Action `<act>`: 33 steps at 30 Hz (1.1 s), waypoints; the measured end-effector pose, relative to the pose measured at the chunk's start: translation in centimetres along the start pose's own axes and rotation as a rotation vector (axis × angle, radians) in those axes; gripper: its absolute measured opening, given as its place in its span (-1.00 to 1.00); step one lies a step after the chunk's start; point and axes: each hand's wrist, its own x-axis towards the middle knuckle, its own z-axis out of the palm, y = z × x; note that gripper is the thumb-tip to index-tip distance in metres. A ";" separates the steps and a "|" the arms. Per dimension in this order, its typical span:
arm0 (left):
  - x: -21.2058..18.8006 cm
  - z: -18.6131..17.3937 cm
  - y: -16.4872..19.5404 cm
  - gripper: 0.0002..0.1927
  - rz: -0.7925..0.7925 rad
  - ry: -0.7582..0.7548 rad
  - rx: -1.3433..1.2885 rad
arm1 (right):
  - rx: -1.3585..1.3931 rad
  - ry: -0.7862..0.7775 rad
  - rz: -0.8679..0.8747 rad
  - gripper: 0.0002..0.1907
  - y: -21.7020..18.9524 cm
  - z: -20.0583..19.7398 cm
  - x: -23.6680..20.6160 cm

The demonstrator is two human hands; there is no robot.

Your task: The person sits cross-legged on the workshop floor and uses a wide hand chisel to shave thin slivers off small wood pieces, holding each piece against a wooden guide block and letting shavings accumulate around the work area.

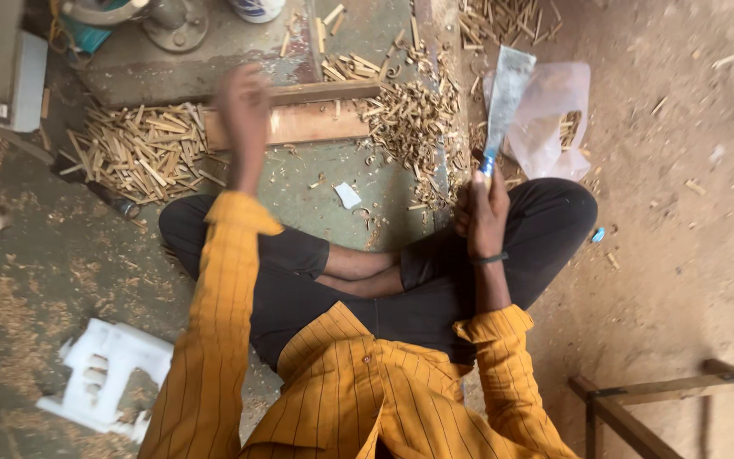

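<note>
1. Across my folded legs, right side: my right hand [484, 212] is closed around the blue handle of a broad flat blade [507, 93], which stands upright and points away from me. A dark band sits on that wrist.
2. Left side, stretched forward: my left hand [244, 102] is blurred over the wooden block [299, 119]. I cannot tell whether its fingers are spread or curled, nor whether it touches the wood.
3. Wooden block: a pale plank lying crosswise on the floor ahead of my knees, with a darker strip along its far edge.
4. Heap of cut wood sticks [142, 153]: short pale pieces piled just left of the block, beside my left hand.
5. Second heap of sticks and shavings [414, 127]: at the right end of the block, between it and the blade.
6. Clear plastic bag [550, 115]: on the sandy ground behind the blade, holding a few more sticks.
7. White plastic piece [108, 378]: on the floor by my left elbow, well apart from the work.
8. Wooden frame [673, 399]: low right corner, only partly in view.
9. Clothing: mustard striped shirt, dark trousers, legs crossed.
</note>
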 end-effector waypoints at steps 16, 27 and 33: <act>7.2 29.5 5.0 -0.71 0.129 -0.326 0.636 | 0.247 0.015 0.264 -0.44 -1.2 -1.7 1.3; 5.9 27.4 3.9 -0.81 -0.026 -0.309 0.338 | 0.152 -0.022 0.232 -0.43 -0.5 -1.0 1.4; 7.1 26.7 4.4 -0.89 0.000 -0.321 0.522 | 0.148 -0.014 0.221 -0.47 -0.6 -0.6 0.9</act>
